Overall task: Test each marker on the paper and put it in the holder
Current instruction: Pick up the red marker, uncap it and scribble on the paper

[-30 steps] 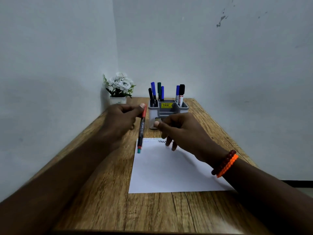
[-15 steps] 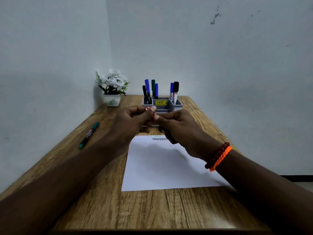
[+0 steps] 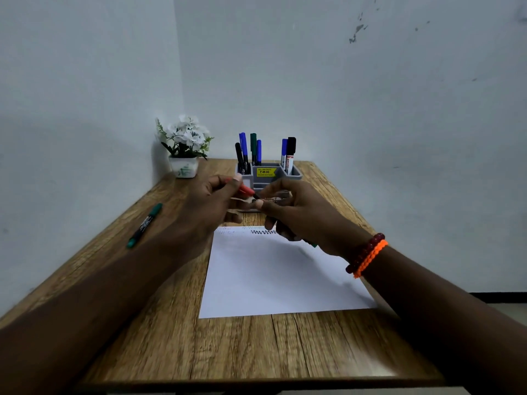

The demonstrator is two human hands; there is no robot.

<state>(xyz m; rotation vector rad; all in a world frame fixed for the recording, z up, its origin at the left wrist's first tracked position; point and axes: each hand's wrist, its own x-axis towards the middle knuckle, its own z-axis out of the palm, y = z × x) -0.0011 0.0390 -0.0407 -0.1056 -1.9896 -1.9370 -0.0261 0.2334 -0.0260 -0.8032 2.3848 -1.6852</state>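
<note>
Fingers of the left hand (image 3: 212,205) are pinched round a red cap (image 3: 245,189); those of the right hand (image 3: 293,212) are curled round the marker (image 3: 272,199), held above the far edge of the paper (image 3: 281,276). Both are raised over a wooden table (image 3: 228,346). Behind them a grey holder (image 3: 295,174) is filled with markers. A green marker (image 3: 144,225) is laid at the left.
</note>
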